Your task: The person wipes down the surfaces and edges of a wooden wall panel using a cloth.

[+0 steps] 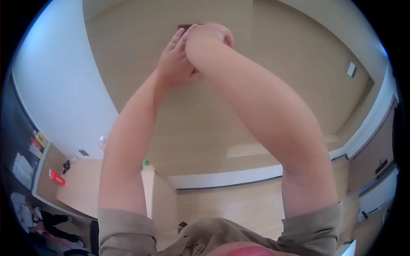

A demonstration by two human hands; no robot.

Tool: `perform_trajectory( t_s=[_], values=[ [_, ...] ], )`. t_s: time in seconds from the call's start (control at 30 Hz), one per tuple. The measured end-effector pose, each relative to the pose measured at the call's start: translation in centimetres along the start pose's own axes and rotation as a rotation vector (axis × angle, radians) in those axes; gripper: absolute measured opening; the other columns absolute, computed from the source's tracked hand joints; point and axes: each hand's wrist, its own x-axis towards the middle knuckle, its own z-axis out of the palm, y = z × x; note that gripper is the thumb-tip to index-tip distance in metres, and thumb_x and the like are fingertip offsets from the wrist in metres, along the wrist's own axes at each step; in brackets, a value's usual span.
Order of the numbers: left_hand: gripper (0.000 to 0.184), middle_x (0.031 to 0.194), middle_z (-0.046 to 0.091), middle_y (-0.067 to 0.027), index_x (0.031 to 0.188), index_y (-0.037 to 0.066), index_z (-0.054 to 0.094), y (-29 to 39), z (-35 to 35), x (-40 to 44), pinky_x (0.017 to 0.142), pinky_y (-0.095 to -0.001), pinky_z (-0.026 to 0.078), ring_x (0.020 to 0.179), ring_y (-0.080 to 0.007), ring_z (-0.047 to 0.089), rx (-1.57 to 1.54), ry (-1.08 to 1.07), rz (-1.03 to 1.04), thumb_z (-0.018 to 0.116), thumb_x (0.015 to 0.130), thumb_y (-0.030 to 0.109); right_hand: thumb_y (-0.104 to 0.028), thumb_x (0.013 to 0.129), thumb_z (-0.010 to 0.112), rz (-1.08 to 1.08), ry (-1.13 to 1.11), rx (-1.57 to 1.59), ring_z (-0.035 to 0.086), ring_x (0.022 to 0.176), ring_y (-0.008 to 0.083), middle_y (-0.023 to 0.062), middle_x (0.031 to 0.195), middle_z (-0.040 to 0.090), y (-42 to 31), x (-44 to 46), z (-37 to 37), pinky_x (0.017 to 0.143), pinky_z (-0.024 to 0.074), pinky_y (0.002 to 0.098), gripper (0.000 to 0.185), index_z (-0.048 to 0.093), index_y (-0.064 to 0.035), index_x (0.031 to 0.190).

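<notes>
Both my arms reach up toward a beige wall panel (200, 128). My left hand (176, 64) lies against the panel with its fingers stretched upward, open. Just right of it and partly overlapping it is my right hand (212, 35), bent at the wrist with its fingers curled; what they close on is hidden. A small dark brown object (184, 26) shows at the left fingertips, between the two hands; most of it is covered.
A light wooden desk (81, 185) stands at the lower left, with a red box (56, 177) beside it. Farther left is another person (36, 219). A white switch plate (351, 69) is on the wall at right, with a door (371, 158) below it.
</notes>
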Motion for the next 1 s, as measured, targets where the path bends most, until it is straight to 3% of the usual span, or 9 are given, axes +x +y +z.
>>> perform_trajectory(
  t_s=[0.17, 0.27, 0.4, 0.43, 0.57, 0.8, 1.0],
  values=[
    [0.062, 0.147, 0.045, -0.0097, 0.138, 0.010, 0.051, 3.8, 3.5, 2.9, 0.118, -0.0492, 0.025, 0.144, -0.0324, 0.030, 0.079, 0.173, -0.020, 0.052, 0.086, 0.045, -0.015, 0.080, 0.076, 0.086, 0.012, 0.086, 0.069, 0.103, 0.0289, 0.0061, 0.118, 0.069, 4.3, 1.6, 3.3, 0.076, 0.0599, 0.0506, 0.045, 0.066, -0.0107, 0.124],
    [0.066, 0.150, 0.042, -0.0111, 0.140, 0.005, 0.048, 4.1, 2.9, 3.0, 0.119, -0.0469, 0.023, 0.146, -0.0305, 0.027, 0.201, 0.032, -0.044, 0.051, 0.088, 0.045, -0.019, 0.080, 0.074, 0.060, 0.230, 0.051, 0.070, 0.084, 0.0308, 0.0087, 0.096, 0.072, 5.3, 2.6, 5.6, 0.070, 0.0594, 0.0510, 0.033, 0.071, -0.0036, 0.109],
    [0.069, 0.155, 0.034, -0.0129, 0.143, 0.000, 0.043, 3.7, 2.2, 2.9, 0.121, -0.0450, 0.021, 0.147, -0.0303, 0.024, 0.136, -0.048, -0.009, 0.053, 0.090, 0.043, -0.019, 0.080, 0.074, 0.138, 0.337, 0.219, 0.070, 0.092, 0.0312, 0.0074, 0.098, 0.072, 6.1, 2.5, 7.4, 0.075, 0.0576, 0.0539, 0.047, 0.061, -0.0071, 0.123],
    [0.070, 0.155, 0.034, -0.0128, 0.143, -0.001, 0.042, 3.6, 2.1, 2.9, 0.121, -0.0443, 0.020, 0.147, -0.0294, 0.023, 0.132, -0.051, -0.007, 0.053, 0.090, 0.043, -0.019, 0.086, 0.065, 0.192, 0.386, 0.338, 0.070, 0.093, 0.0334, 0.0084, 0.099, 0.072, 6.5, 4.1, 8.9, 0.079, 0.0565, 0.0511, 0.041, 0.054, -0.0088, 0.124],
    [0.069, 0.156, 0.033, -0.0116, 0.144, -0.002, 0.041, 3.6, 2.3, 2.5, 0.122, -0.0423, 0.020, 0.148, -0.0268, 0.023, 0.110, -0.099, 0.052, 0.054, 0.092, 0.042, -0.022, 0.092, 0.049, 0.048, 0.507, 0.341, 0.069, 0.095, 0.0363, 0.0160, 0.102, 0.070, 8.8, 3.0, 11.0, 0.077, 0.0548, 0.0468, 0.023, 0.053, -0.0079, 0.110],
    [0.060, 0.155, 0.037, -0.0057, 0.144, 0.003, 0.045, 0.3, 1.5, 0.0, 0.122, -0.0384, 0.022, 0.147, -0.0212, 0.026, 0.282, -0.114, 0.294, 0.051, 0.095, 0.036, -0.026, 0.085, 0.056, -0.030, 0.789, 0.018, 0.065, 0.088, 0.0327, 0.0139, 0.093, 0.067, 6.3, 2.9, 13.7, 0.074, 0.0560, 0.0457, 0.024, 0.057, -0.0069, 0.100],
    [0.057, 0.153, 0.041, -0.0046, 0.142, 0.003, 0.048, -5.7, -1.6, -6.5, 0.122, -0.0375, 0.023, 0.146, -0.0197, 0.029, 0.213, -0.142, 0.316, 0.053, 0.092, 0.031, -0.037, 0.078, 0.060, -0.149, 0.874, 0.179, 0.067, 0.076, 0.0325, 0.0134, 0.079, 0.068, -1.7, 3.2, 11.3, 0.065, 0.0540, 0.0457, 0.032, 0.064, -0.0064, 0.085]
  ],
)
